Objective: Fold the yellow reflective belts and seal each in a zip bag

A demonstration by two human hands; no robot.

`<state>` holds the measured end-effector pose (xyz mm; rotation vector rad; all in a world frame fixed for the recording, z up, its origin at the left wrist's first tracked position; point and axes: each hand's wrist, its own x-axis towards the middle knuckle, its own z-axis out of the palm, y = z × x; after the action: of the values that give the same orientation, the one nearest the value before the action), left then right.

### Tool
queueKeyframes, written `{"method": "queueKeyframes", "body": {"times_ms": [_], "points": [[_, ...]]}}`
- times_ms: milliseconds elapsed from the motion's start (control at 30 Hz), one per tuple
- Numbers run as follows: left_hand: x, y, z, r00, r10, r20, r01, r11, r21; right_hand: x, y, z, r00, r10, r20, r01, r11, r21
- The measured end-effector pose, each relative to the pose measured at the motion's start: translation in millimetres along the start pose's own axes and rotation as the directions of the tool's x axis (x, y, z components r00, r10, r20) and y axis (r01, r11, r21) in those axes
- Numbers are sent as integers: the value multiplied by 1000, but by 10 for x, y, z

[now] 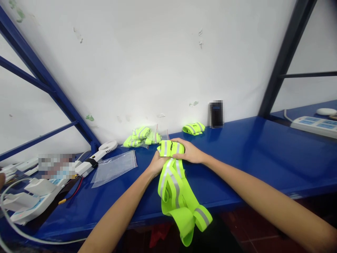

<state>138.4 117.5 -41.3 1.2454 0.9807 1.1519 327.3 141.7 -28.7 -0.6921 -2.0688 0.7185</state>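
Note:
Between my hands is a neon-yellow reflective strap (173,186) with silver stripes. Its upper part is gathered in a flat folded bundle, while loose loops hang down past the front edge of the blue table. My left hand (159,162) grips the bundle from below on its left side, its fingers mostly hidden behind the fabric. On the right side, my right hand (191,151) pinches the folded part, thumb in front and fingers over the top. A small dark piece, perhaps a buckle, shows at the bundle's top.
Bagged yellow straps (142,136) and a rolled yellow strap (194,128) lie along the wall beside a dark upright object (216,114). Clear plastic bags (116,168), a small white fan (107,146) and a power strip (39,207) with cables occupy the left of the blue table (237,151).

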Motion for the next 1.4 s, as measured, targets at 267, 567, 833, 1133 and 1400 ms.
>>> {"method": "queueKeyframes", "body": {"times_ms": [267,567,833,1133,1400], "points": [[43,-12,-69,995,-3,95,1,1000,21,39,29,-42,998,44,-42,-42,998,39],[77,48,-31,995,11,99,6,984,-176,15,-66,34,972,-72,-226,37,987,-157],[32,85,-21,984,-61,169,96,973,-209,29,-168,60,905,-131,-406,49,977,-205],[58,28,-42,969,-67,239,98,988,-121,10,-180,64,873,-136,-469,35,975,-218],[23,56,-16,982,-67,177,83,993,-81,9,-160,70,872,-113,-475,52,989,-139]]}}
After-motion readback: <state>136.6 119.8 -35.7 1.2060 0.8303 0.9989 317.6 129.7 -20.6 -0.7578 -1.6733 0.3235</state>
